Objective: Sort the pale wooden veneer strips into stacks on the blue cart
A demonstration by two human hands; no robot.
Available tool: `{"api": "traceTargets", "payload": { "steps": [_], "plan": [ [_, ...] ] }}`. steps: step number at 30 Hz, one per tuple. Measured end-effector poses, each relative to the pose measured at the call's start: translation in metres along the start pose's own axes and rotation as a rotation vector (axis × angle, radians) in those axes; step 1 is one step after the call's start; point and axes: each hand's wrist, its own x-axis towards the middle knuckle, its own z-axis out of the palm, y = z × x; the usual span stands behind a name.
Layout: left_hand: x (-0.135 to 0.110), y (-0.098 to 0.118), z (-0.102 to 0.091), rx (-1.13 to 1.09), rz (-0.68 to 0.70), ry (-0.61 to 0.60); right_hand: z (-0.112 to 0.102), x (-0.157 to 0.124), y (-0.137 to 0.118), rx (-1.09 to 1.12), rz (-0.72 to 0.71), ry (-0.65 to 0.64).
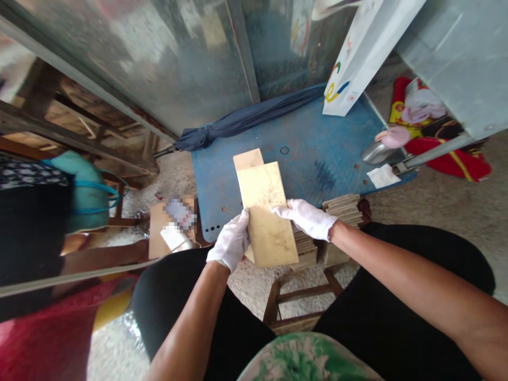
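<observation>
My left hand [232, 241], in a white glove, grips the left edge of a flat, pale yellow rectangular board [272, 238]. My right hand [307, 216], gloved too, holds the same board at its right edge, thumb on top. Dark smudges mark the board's face. A second pale piece [248, 158] shows beyond its far end, mostly hidden under it. Close to my right hand stand stacks of thin pale slabs [343, 210], partly covered by my hand and the board. I cannot tell what the boards are made of.
A blue table [293, 153] bears a folded dark umbrella [254, 119], a white paper bag [345, 69], a metal cup [377, 153] and a white tissue [383, 176]. Glass panels rise behind. A person's arm [107, 259] and cardboard [157, 227] are at left. A wooden stool [304, 293] stands below.
</observation>
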Motion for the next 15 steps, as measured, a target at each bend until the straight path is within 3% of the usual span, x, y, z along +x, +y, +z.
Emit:
{"api": "traceTargets", "payload": {
  "steps": [3,6,12,15],
  "plan": [
    [0.008,-0.001,0.011,-0.048,0.055,0.088,0.004,0.0,-0.005,0.035,-0.009,0.024],
    [0.015,0.01,0.014,0.074,0.023,0.203,0.006,0.0,-0.007,0.096,0.007,0.053],
    [0.052,0.027,0.005,0.536,0.018,0.465,-0.013,0.01,-0.009,0.062,0.116,0.322],
    [0.082,0.032,0.001,0.68,0.018,0.517,-0.021,0.015,-0.008,0.054,0.128,0.355]
  ]
}}
